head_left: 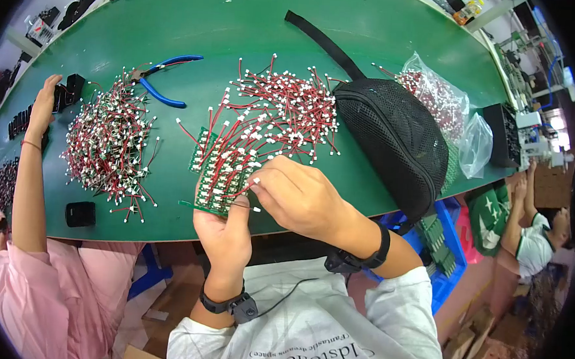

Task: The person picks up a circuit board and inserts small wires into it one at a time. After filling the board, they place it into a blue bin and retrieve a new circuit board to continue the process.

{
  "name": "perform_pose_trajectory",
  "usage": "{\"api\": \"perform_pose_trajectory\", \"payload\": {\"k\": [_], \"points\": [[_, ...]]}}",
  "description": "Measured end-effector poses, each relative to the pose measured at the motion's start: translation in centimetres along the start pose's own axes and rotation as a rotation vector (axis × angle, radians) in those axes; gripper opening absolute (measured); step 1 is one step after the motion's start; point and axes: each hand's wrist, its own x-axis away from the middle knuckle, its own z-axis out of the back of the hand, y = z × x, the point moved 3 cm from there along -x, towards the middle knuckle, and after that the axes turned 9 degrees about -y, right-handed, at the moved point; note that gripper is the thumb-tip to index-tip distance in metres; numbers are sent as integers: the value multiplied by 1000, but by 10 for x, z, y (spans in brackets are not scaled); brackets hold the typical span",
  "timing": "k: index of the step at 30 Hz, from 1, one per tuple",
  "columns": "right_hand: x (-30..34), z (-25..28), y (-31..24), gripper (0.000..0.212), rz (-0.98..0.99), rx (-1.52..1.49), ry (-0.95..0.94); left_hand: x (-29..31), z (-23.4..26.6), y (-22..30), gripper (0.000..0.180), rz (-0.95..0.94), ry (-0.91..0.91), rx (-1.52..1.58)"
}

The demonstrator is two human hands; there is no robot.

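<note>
My left hand (223,236) is closed around the lower end of a green circuit board panel (212,202), lifted near the table's front edge. Rows of small white connectors and several red-and-black wires stand on the panel. My right hand (303,197) is pinched at the panel's right side, on a thin red connector cable (242,191) with a white plug by the fingertips. Whether the cable's other end touches the board cannot be made out. Just beyond the panel lies a loose pile of similar cables (292,104).
A black mesh bag (389,136) lies right of the cable pile, with clear plastic bags (477,148) behind it. To the left are another wired heap (109,139), blue-handled cutters (166,98) and a co-worker's arm (32,170). A blue crate (454,232) with green boards stands below the table's right edge.
</note>
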Motion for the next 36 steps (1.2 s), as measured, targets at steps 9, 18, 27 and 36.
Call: {"api": "perform_pose_trajectory", "payload": {"k": [9,18,27,36], "points": [[-4,-4,-2,17,-40,-5,-34,6,-7,12,36,-93,-137,-227],[-7,0,-8,14,-16,3,-40,5,-6,12,40,-119,-153,-296],[-9,-1,-8,22,-43,-13,-151,4,-2,14,40,-129,-154,-425],[-7,-3,-11,26,-54,7,-128,4,-3,16,41,-122,-191,-392]]}}
